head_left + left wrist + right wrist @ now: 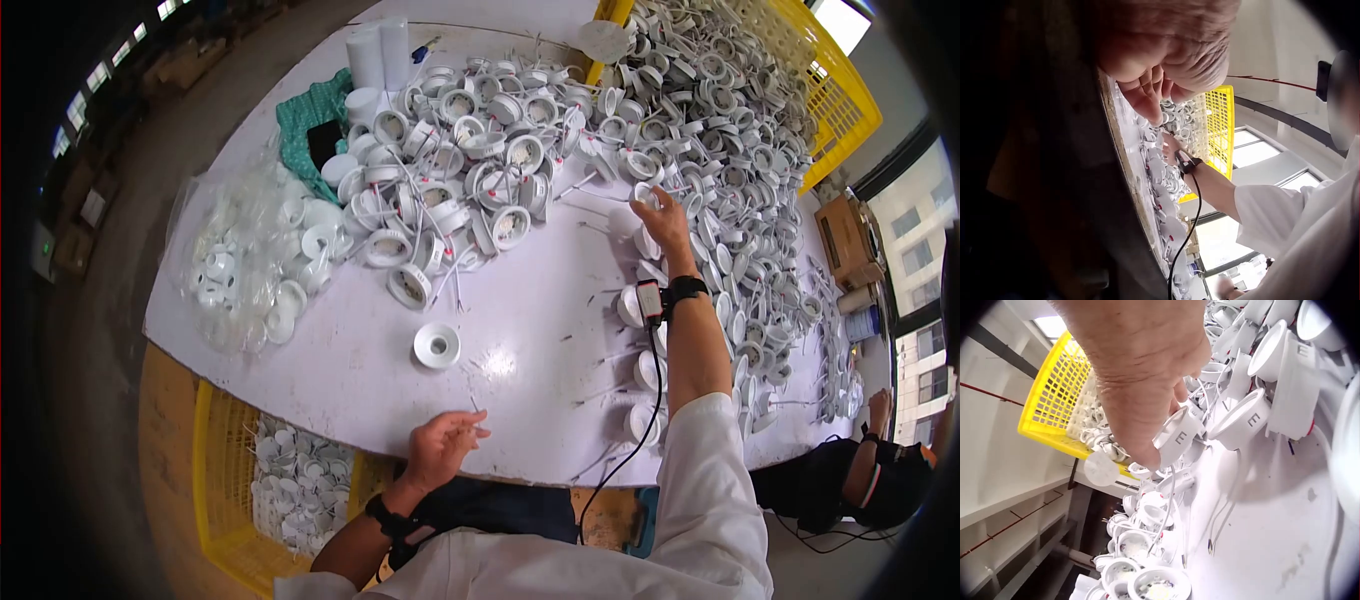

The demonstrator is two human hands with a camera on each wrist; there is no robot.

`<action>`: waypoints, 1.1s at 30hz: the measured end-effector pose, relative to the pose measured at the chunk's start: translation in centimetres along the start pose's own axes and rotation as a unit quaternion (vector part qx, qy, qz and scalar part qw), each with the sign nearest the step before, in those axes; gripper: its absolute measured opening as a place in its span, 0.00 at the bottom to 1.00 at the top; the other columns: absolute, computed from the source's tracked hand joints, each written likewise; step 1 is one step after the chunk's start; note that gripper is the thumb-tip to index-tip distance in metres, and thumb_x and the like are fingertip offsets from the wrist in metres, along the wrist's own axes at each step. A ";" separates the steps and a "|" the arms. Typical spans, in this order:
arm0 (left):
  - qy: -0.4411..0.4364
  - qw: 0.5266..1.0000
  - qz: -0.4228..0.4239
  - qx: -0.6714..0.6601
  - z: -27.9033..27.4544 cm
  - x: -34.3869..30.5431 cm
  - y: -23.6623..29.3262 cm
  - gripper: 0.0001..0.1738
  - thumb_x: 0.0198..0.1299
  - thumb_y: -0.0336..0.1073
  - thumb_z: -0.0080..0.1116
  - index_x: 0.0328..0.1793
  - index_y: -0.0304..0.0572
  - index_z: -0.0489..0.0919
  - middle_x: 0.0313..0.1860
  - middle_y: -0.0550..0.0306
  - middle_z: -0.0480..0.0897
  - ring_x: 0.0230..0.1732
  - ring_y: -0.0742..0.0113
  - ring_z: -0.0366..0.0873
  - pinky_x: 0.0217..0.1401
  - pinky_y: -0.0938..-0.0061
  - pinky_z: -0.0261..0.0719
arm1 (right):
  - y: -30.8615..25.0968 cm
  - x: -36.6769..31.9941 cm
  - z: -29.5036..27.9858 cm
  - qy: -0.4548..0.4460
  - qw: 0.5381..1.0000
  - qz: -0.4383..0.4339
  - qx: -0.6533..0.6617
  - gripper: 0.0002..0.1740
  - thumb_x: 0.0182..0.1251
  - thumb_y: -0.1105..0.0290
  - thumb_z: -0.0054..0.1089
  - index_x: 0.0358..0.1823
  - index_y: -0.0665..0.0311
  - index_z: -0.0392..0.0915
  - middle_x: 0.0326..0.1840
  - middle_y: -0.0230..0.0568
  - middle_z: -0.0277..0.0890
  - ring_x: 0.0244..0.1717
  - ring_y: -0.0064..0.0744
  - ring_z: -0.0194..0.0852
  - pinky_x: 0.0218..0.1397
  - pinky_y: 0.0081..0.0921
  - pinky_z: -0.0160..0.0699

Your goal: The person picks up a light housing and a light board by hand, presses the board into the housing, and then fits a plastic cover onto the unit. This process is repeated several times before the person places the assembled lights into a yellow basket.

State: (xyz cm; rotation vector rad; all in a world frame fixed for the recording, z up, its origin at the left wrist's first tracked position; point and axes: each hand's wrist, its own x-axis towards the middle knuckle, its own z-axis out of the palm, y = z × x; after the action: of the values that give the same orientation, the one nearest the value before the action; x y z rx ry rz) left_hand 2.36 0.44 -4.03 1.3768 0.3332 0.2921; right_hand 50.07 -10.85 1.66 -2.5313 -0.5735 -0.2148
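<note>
My right hand point(662, 225) is at the row of white downlights on the right of the table. Its thumb and fingers pinch a white downlight point(1175, 439) marked with an E, its thin cable trailing down. More downlights point(1242, 420) stand in a row beside it, cables lying on the table. By the table's front edge, my left hand point(445, 450) hovers with fingers loosely bent, holding nothing. A round white lamp cover point(437, 345) with a hole in its middle sits alone on the table just beyond it.
A pile of wired downlights point(510, 225) covers the table's middle back. A yellow crate point(845, 110) spills more at the far right. At left lie a clear bag of white parts point(235, 265) and a green cloth point(310, 110). Another yellow crate point(215, 470) stands below the edge.
</note>
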 end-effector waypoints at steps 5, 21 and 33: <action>-0.003 1.000 -0.015 -0.017 -0.1 0.0 0.2 0.11 0.63 0.25 0.47 0.51 0.30 0.72 0.52 0.44 0.79 0.46 0.61 0.82 0.42 0.75 0.80 | 0.8 2.2 1.1 -0.040 0.984 0.139 -0.106 0.39 0.46 0.42 0.61 0.60 0.52 0.72 0.56 0.48 0.75 0.61 0.46 0.69 0.64 0.41 0.62; -0.008 0.999 0.006 -0.046 -0.3 -0.2 -0.4 0.11 0.62 0.23 0.46 0.50 0.30 0.73 0.53 0.43 0.78 0.45 0.62 0.82 0.41 0.76 0.80 | 0.2 3.7 2.4 -0.037 0.991 0.031 -0.122 0.34 0.54 0.48 0.58 0.60 0.59 0.71 0.56 0.53 0.73 0.59 0.50 0.70 0.62 0.38 0.66; 0.001 1.000 0.027 -0.006 -0.3 0.1 -0.3 0.10 0.63 0.24 0.46 0.49 0.30 0.73 0.52 0.42 0.79 0.43 0.63 0.82 0.38 0.75 0.80 | -3.0 4.4 7.2 -0.020 0.997 -0.059 -0.039 0.18 0.53 0.62 0.57 0.45 0.61 0.79 0.38 0.52 0.80 0.42 0.53 0.77 0.49 0.40 0.75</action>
State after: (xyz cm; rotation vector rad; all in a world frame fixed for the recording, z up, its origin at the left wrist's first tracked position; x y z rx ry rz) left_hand 2.35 0.66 -4.37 1.3746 0.2948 0.3392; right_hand 52.91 -3.11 -1.92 -2.5835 -0.7447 -0.2330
